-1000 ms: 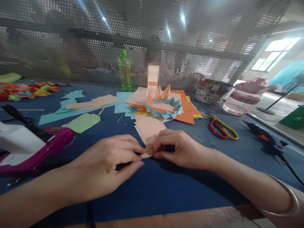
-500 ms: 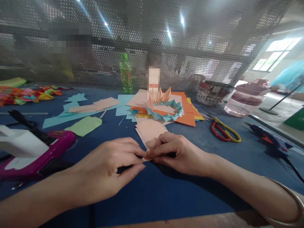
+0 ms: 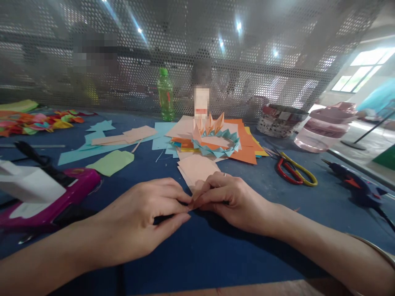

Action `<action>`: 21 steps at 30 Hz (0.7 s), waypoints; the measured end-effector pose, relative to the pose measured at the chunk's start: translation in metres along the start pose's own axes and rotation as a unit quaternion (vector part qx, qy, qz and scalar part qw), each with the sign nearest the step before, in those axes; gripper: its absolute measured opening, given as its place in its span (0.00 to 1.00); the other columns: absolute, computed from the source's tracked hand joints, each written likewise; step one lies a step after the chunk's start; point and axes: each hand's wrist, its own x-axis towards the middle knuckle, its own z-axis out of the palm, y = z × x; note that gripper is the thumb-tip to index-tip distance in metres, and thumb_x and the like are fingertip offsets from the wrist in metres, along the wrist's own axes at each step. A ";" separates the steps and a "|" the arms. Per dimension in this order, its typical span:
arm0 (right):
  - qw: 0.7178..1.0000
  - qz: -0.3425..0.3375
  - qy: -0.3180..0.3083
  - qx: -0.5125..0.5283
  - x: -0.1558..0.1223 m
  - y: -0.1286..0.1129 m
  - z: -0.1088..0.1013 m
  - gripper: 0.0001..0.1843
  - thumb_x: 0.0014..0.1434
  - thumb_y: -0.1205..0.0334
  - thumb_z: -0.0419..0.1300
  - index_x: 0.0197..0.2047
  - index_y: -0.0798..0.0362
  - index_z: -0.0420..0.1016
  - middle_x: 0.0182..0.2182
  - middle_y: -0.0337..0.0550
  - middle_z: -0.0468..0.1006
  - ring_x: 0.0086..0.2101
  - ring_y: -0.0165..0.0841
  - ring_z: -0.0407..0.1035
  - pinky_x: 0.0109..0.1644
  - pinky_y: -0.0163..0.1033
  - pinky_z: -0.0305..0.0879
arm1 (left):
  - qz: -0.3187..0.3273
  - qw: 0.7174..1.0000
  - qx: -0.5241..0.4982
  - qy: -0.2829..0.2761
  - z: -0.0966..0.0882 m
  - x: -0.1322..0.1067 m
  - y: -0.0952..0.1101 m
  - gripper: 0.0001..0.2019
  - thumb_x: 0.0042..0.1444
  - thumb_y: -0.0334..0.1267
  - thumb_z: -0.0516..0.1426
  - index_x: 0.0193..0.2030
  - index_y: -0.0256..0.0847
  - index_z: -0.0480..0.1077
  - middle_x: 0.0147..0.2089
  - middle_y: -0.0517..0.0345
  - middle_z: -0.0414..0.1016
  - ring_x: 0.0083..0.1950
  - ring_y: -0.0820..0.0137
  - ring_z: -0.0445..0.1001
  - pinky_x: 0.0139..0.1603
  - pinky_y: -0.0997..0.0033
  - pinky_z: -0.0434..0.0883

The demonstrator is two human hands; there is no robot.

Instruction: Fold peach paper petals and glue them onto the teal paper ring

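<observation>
Between the fingertips of both hands is a small piece of peach paper [image 3: 191,204], mostly covered by the fingers. My left hand [image 3: 154,218] pinches its left side, thumb below and fingers above. From the right, my right hand [image 3: 224,199] grips it with closed fingers; a ring shows on one finger. Just beyond them lie peach paper sheets [image 3: 196,170], partly behind my right hand. Farther back, a ring of folded blue paper points [image 3: 217,150] with several upright peach folded points [image 3: 217,123] rests on a paper pile.
Orange sheets [image 3: 247,142] lie under the ring. Scissors [image 3: 296,169], a glue gun [image 3: 354,181], a pink water bottle [image 3: 324,127] and a patterned basket [image 3: 279,121] stand right. Left are a magenta device [image 3: 82,185] and green paper [image 3: 112,162]. A green bottle [image 3: 166,96] stands behind.
The view has shifted slightly, moving everything a little to the right. Both hands keep their pinch on the small peach paper, and less of it shows under the fingertips.
</observation>
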 end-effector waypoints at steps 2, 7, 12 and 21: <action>1.000 0.003 -0.001 0.001 0.000 -0.001 -0.001 0.11 0.62 0.69 0.57 0.43 0.50 0.80 0.37 0.41 0.77 0.41 0.29 0.70 0.49 0.36 0.65 | 0.006 1.000 0.001 -0.002 0.000 0.000 0.001 0.09 0.60 0.32 0.55 0.41 0.43 0.78 0.44 0.58 0.79 0.46 0.72 0.74 0.47 0.74 0.71; 1.000 0.013 -0.026 0.006 0.000 -0.004 -0.006 0.10 0.62 0.70 0.57 0.40 0.53 0.79 0.36 0.42 0.76 0.40 0.28 0.70 0.48 0.33 0.65 | 0.029 0.999 0.001 -0.017 -0.001 0.000 0.004 0.10 0.61 0.31 0.55 0.43 0.42 0.77 0.45 0.58 0.79 0.48 0.71 0.74 0.48 0.74 0.71; 0.999 0.013 -0.045 0.000 0.001 -0.006 -0.011 0.09 0.61 0.72 0.57 0.38 0.55 0.79 0.36 0.41 0.76 0.39 0.27 0.70 0.47 0.31 0.65 | 0.042 0.999 -0.003 -0.027 -0.003 0.001 0.007 0.10 0.61 0.31 0.55 0.43 0.41 0.78 0.45 0.58 0.80 0.48 0.71 0.74 0.48 0.74 0.72; 0.998 0.014 -0.062 0.010 0.000 -0.009 -0.015 0.07 0.58 0.73 0.60 0.38 0.55 0.78 0.37 0.41 0.77 0.40 0.26 0.70 0.48 0.31 0.64 | 0.047 0.998 0.005 -0.031 -0.004 0.002 0.007 0.10 0.61 0.31 0.55 0.43 0.42 0.78 0.45 0.56 0.80 0.48 0.69 0.74 0.48 0.73 0.72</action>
